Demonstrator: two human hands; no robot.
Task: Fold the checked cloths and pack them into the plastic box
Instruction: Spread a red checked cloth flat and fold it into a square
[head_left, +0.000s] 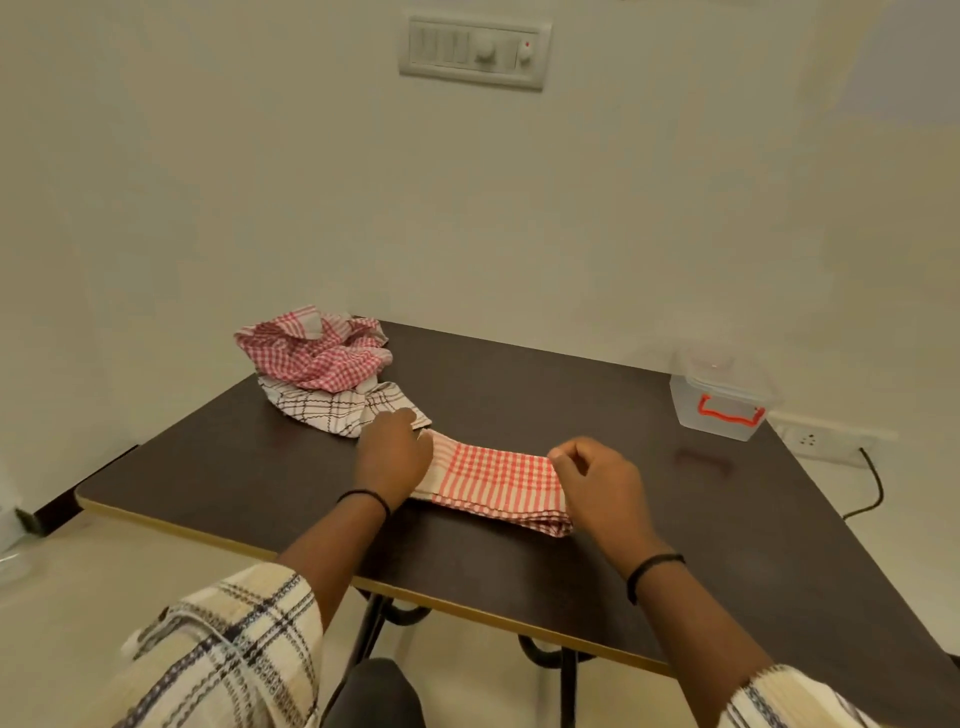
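We see a dark worktop (519, 395) bearing a folded red cloth (498, 483), a cloth heap (322, 364) and a box (722, 395).

Both forearms reach up from the bottom edge of the frame toward its middle, bare from the rolled cuffs of a cream plaid shirt, each wrist ringed by a thin black band. The left hand (393, 453) sits just left of centre, back toward the camera, knuckles up, fingers curled downward and away so their tips are hidden; whether they pinch anything cannot be told. The right hand (598, 479) lies right of centre at about the same height, back up, its fingers bent inward toward the left hand, thumb and forefinger drawn together at the upper left of the hand. The two hands are apart, roughly level.
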